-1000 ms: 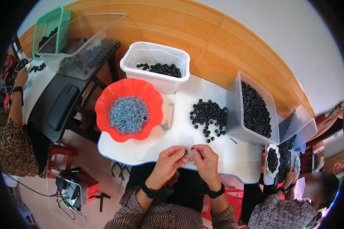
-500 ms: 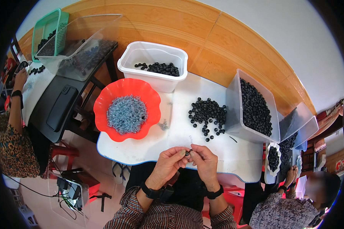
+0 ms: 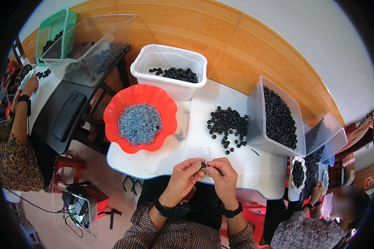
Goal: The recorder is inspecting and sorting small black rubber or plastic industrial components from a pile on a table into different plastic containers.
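Note:
Both my hands meet over the near edge of the white table. Between thumb and finger, my left hand pinches a small round black piece with a hole in it. My right hand closes its fingertips at the same piece from the other side; whether they hold something smaller is hidden. Left of my hands stands a red wavy-rimmed bowl with many tiny clear-bluish pieces. Ahead to the right, loose black pieces lie scattered on the tabletop.
A white tub with some black pieces stands at the back. To the right is a clear bin full of them. A dark table at left bears a black phone and a green basket. Co-workers sit left and right.
My hands stay together around the black piece, the fingers shifting slightly. The left co-worker's hand has moved right over the table. The whole view has shifted a little.

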{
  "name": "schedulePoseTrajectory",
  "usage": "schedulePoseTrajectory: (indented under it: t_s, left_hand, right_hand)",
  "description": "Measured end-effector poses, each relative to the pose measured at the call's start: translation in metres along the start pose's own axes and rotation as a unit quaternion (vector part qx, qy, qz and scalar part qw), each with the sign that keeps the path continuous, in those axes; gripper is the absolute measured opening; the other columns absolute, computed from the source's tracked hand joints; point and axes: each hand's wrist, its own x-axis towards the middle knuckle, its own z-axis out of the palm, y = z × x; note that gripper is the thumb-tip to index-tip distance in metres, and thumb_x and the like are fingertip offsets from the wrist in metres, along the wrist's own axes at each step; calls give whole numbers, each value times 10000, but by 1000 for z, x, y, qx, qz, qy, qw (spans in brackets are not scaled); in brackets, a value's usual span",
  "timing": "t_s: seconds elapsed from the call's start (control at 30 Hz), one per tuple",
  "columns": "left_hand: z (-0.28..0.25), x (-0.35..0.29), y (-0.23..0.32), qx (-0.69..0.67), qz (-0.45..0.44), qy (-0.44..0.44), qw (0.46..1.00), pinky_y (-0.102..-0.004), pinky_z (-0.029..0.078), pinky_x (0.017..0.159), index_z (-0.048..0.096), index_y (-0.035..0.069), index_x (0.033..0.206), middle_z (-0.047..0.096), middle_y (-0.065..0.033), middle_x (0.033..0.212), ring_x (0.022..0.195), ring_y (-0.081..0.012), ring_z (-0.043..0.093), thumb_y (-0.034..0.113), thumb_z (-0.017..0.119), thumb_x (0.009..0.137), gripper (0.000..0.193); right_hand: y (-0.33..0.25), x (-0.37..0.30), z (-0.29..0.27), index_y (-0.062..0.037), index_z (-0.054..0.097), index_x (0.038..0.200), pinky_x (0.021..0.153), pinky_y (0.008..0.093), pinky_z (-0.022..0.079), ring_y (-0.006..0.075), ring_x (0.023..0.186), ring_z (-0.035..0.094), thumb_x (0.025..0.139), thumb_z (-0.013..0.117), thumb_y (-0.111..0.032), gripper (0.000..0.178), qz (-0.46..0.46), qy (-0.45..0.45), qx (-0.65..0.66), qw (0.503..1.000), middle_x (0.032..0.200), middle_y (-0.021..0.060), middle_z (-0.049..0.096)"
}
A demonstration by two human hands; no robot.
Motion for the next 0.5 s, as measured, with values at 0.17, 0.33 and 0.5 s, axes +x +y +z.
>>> schedulePoseTrajectory:
  t_s: [0.17, 0.33, 0.5]
  left_hand:
    - [-1, -1, -1, 11, 14, 1, 1000, -201, 542, 642, 635, -43, 1130, 683, -80, 893, 730, -107, 645, 84, 583, 972, 210]
    - [0, -1, 0, 23, 17, 5, 1000, -202, 546, 640, 637, -44, 1126, 685, -80, 898, 737, -105, 647, 83, 589, 969, 207]
    - [-1, -1, -2, 23, 21, 9, 999, -204, 546, 638, 639, -42, 1123, 686, -78, 894, 736, -105, 647, 86, 593, 968, 206]
  right_hand:
    - [2, 0, -1, 47, 639, 1004, 756, 247, 535, 136, 846, 637, 894, 621, 58, 112, -12, -4, -35, 999, 989, 72, 581]
    - [1, 0, -1, 49, 639, 1002, 760, 248, 536, 139, 845, 639, 889, 622, 65, 115, -18, -4, -60, 998, 986, 75, 580]
    - [2, 0, 0, 49, 641, 1001, 758, 245, 535, 139, 844, 640, 882, 627, 70, 121, -16, -9, -66, 998, 985, 76, 584]
